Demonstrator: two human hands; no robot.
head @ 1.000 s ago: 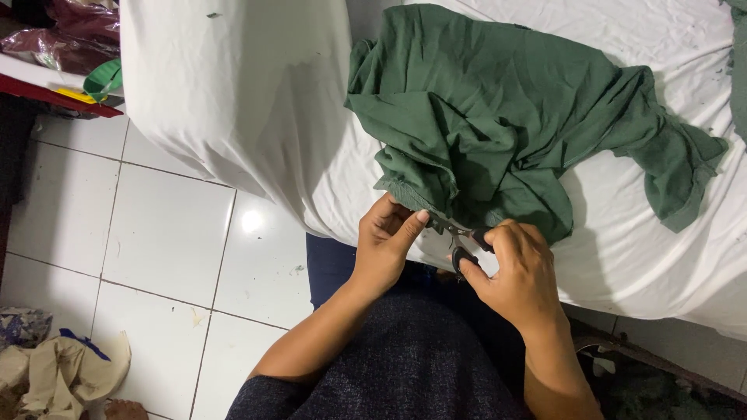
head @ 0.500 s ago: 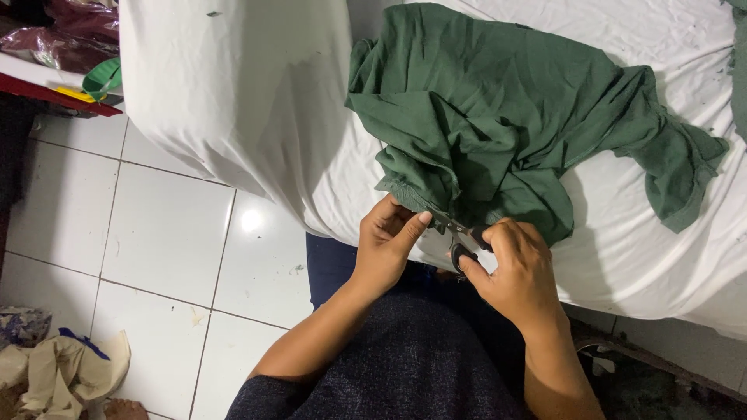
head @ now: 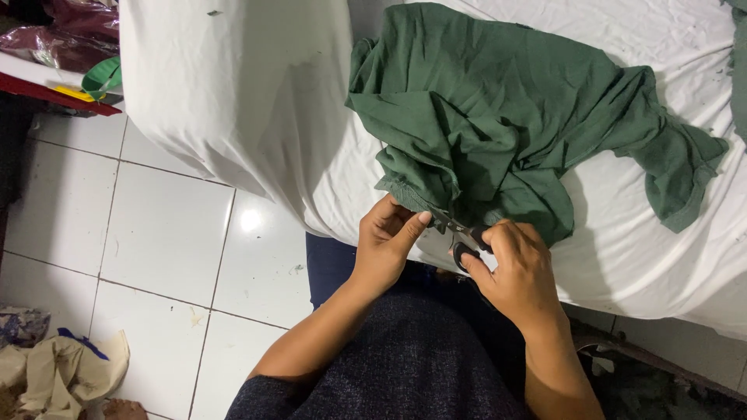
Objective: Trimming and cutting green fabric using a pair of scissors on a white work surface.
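On the white sheet, the right hand works scissors at green cloth.

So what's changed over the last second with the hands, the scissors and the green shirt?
Almost nothing visibly changed. The left hand still pinches the hem of the green shirt, and the right hand still holds the black-handled scissors with the blades at that hem. The shirt lies as it did on the white sheet; hands and scissors have shifted too little to tell a direction.
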